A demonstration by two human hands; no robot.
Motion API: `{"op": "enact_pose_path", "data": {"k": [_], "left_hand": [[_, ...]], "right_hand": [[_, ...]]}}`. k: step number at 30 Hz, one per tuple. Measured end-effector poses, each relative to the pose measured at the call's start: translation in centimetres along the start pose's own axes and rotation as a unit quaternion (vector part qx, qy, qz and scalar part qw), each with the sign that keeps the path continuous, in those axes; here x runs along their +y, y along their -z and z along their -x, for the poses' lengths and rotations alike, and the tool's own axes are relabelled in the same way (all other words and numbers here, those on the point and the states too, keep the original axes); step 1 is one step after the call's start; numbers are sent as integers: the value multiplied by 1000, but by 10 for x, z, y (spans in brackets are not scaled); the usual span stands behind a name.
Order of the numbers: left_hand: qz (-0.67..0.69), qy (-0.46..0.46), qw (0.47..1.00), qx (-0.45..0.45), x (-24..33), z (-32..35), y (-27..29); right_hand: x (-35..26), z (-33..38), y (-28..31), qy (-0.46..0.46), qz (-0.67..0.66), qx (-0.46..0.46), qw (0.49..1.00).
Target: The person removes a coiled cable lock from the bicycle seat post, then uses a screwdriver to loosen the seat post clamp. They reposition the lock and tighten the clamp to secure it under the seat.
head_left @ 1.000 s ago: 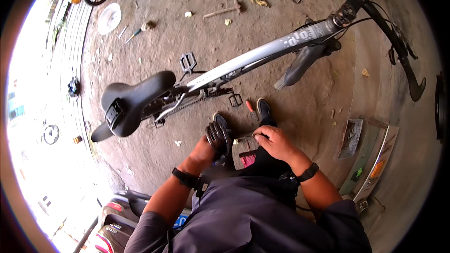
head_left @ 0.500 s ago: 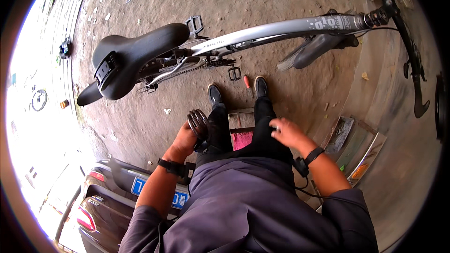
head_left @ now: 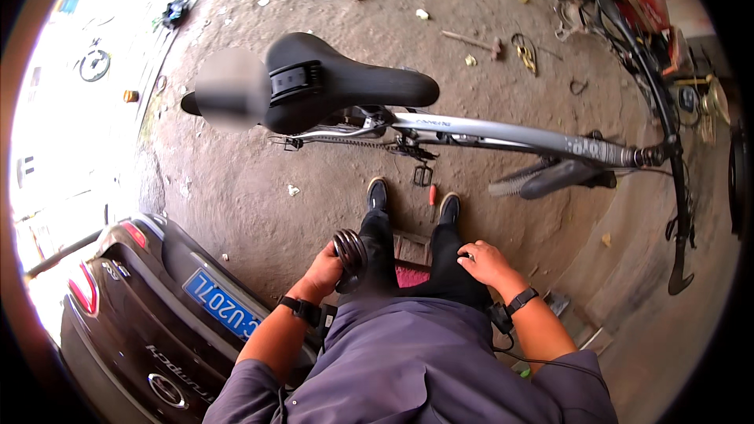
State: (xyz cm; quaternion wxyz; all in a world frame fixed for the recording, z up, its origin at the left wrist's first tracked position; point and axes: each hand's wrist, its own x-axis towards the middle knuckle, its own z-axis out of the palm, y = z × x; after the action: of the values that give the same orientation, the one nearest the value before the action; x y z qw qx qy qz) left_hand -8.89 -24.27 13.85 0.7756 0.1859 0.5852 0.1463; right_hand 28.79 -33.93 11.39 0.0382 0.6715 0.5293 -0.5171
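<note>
standing over the bicycle (head_left: pixel 503 137) at 12 o'clock, the left hand (head_left: pixel 323 271) is clenching a toothed cassette (head_left: pixel 350 252) by the left knee, right hand (head_left: pixel 485 261) resting loosely closed and empty on the thigh; fitting likely calls for crouching.

A dark metal cassette of stacked sprocket rings (head_left: pixel 350 251) is sitting in the left hand (head_left: pixel 326 271), which is curling around it from below. It is tilting on its side, its toothed rings facing up and to the right, though the teeth are blurring together here. It is hanging just left of the person's left trouser leg (head_left: pixel 378 255), nearly touching it, well below the bicycle saddle (head_left: pixel 345 82).
</note>
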Motion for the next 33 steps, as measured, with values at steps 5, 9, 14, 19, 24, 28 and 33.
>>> {"op": "enact_pose_path", "data": {"k": [5,9,14,19,24,28,33], "left_hand": [[64,-20,997,43,-22,16,-2],[97,-49,993,38,-37,25,-2],[-67,-181,977,87,-22,12,-25],[-253,-223,928,157,61,11,-80],[-266,-227,933,80,60,0,-59],[-178,-145,973,-4,81,6,-29],[-255,-440,846,158,154,10,17]], "right_hand": [[-41,-22,50,88,-20,31,995],[-85,-35,86,195,-42,69,978],[-165,-49,87,255,-161,-51,952],[-151,-73,35,223,-380,-131,888],[-153,-63,35,157,-493,-149,843],[-168,-54,34,101,-563,-137,808],[-167,-60,29,89,-492,-104,860]]}}
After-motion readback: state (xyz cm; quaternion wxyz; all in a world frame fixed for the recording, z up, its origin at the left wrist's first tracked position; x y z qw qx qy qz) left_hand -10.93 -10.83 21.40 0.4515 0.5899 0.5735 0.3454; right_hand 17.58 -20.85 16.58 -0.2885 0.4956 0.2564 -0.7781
